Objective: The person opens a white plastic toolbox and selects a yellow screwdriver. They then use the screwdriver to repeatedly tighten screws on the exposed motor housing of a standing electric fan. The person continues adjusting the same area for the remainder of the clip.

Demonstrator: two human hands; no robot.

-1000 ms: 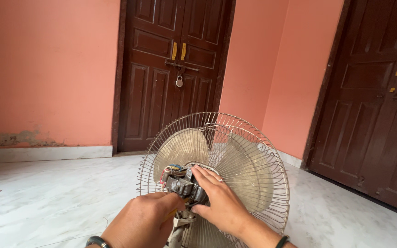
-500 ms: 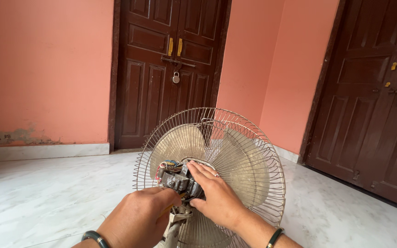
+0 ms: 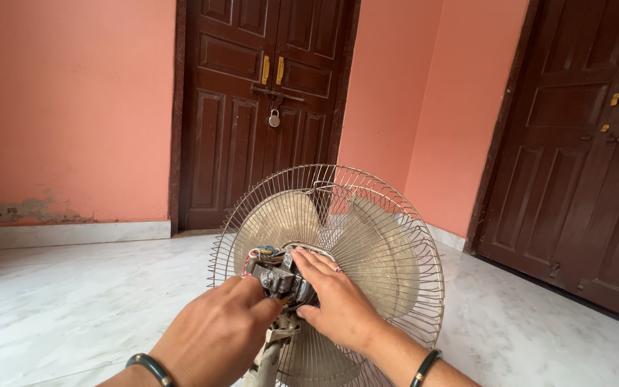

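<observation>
The fingers [image 3: 302, 261] of the right hand [image 3: 338, 304] lie spread and flat across the right side of the exposed fan motor [image 3: 277, 276], touching its casing; they do not close around it. The fingers [image 3: 263, 304] of the left hand [image 3: 216, 340] are curled against the lower left of the motor, touching it; whether they pinch a part cannot be told. The motor sits between the two hands, at the rear centre of the wire fan guard [image 3: 327, 272]. Coloured wires [image 3: 263, 252] emerge from the top of the motor. Pale fan blades [image 3: 377, 254] show behind the guard. The fan stand [image 3: 266, 362] descends below the motor. The fan stands on a white marble floor [image 3: 51, 308], before a padlocked brown door [image 3: 263, 107].
</observation>
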